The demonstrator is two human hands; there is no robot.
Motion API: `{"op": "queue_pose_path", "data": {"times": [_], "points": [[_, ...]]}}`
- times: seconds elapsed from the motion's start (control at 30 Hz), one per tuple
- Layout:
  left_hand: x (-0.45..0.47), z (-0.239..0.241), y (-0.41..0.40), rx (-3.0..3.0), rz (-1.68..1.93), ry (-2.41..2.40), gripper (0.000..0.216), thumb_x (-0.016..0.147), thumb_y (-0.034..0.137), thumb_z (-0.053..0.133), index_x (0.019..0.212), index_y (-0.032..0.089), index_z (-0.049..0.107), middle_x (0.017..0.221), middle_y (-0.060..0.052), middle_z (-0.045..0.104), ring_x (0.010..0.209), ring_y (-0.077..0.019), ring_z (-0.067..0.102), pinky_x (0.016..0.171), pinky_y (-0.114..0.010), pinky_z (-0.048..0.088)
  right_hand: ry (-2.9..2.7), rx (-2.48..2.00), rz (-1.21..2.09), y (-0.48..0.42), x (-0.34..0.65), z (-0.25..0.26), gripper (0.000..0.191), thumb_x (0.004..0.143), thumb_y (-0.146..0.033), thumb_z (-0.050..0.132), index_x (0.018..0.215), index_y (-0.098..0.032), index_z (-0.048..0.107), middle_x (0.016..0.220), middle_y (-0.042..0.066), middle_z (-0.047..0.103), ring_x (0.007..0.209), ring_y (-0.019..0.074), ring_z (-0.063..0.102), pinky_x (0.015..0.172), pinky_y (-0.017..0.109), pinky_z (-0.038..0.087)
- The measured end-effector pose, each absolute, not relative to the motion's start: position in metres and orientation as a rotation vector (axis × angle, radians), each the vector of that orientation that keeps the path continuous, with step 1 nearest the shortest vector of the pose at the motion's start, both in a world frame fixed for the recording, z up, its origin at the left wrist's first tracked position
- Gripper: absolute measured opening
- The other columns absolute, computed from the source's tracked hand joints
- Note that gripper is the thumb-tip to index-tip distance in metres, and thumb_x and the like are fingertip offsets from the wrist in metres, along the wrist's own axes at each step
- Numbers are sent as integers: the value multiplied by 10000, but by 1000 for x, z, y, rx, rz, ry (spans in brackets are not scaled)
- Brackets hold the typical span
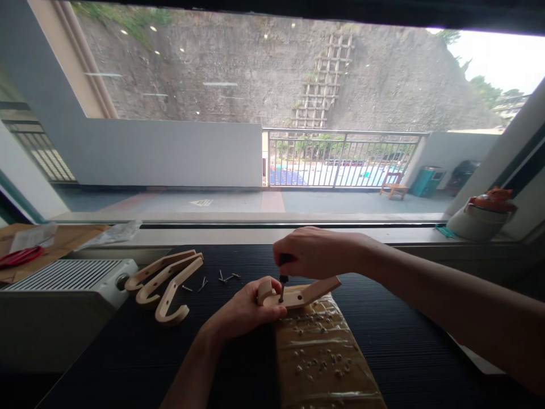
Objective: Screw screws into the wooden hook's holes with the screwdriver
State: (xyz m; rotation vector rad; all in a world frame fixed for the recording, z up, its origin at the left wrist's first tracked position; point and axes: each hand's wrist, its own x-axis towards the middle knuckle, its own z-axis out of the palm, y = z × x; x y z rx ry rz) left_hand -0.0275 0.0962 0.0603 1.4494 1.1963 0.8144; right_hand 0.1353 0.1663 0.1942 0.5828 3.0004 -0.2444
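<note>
My right hand (300, 253) is closed around the dark handle of a screwdriver (283, 284), held upright. Its shaft points down at a hole in a curved wooden hook (293, 299); whether a screw sits under the tip I cannot tell. The hook's rounded end is gripped between the thumb and fingers of my left hand (251, 304). Beneath it lies a block wrapped in brown tape (323, 352), its top dotted with many small holes. Several similar wooden hooks (170, 292) lie to the left, and loose screws (225, 277) are scattered between them and my left hand.
All this rests on a black table (404, 329) before a window sill (230, 236). A white slatted appliance (72, 275) stands left, near red-handled scissors (21, 257) and clear plastic (113, 234). A grey bottle with an orange top (483, 218) stands at right. A pale flat object (481, 358) lies under my right forearm.
</note>
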Motion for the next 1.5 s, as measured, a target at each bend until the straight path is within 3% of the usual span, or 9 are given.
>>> {"op": "queue_pose_path", "data": {"times": [0.27,0.5,0.6,0.73,0.83,0.93,1.03,1.27,1.5], "points": [[-28,59,97,1470,818,1156,228,702,252,630,891,169,533,723,48,431,645,-101,360,593,-203,312,3025,738,97,157,134,187,336,828,-385,406,796,-141,634,689,50,611,571,123,466,509,256,283],[-28,58,97,1462,798,1170,281,697,283,635,937,158,562,756,31,505,675,-117,415,629,-217,341,2999,545,-165,151,139,197,210,758,-276,482,815,-192,666,733,12,631,627,108,485,549,233,321],[-28,59,98,1447,796,1178,277,694,290,634,926,157,564,768,29,522,682,-122,433,637,-219,346,3012,602,-128,153,134,194,226,758,-332,498,783,-183,666,689,11,614,597,104,464,533,235,312],[-28,62,97,1473,778,1205,259,695,283,640,906,165,547,713,51,466,639,-103,393,581,-203,315,2928,817,-146,167,138,188,383,771,-481,463,685,-154,641,590,16,569,525,105,429,484,243,286],[-30,66,95,1488,756,1169,338,692,274,655,988,183,521,765,46,473,678,-106,409,596,-199,331,2744,894,-424,178,161,184,423,769,-521,473,672,-144,637,548,6,544,482,96,410,466,241,287],[-33,71,92,1465,727,1126,486,673,251,677,1104,218,455,864,31,500,759,-124,448,648,-207,370,2735,922,-971,187,194,174,390,792,-506,483,868,-152,628,703,16,595,575,106,472,512,227,355],[-36,75,89,1464,669,1132,506,680,240,669,1130,241,436,916,25,519,807,-139,474,695,-224,398,2901,1127,-1303,193,219,154,364,785,-482,523,922,-151,587,767,18,566,640,112,475,554,224,392],[-37,79,89,1450,543,1218,455,663,218,678,1073,247,482,853,48,529,742,-127,474,636,-211,406,2832,1414,-1660,196,230,99,382,729,-414,632,1028,-183,581,932,56,607,828,191,558,688,285,479],[-38,78,94,1346,521,1205,469,653,206,687,1069,249,475,834,54,524,728,-119,479,591,-184,405,2573,1474,-1940,191,248,72,385,740,-344,651,1106,-264,564,1020,38,606,856,178,569,679,239,490]]}}
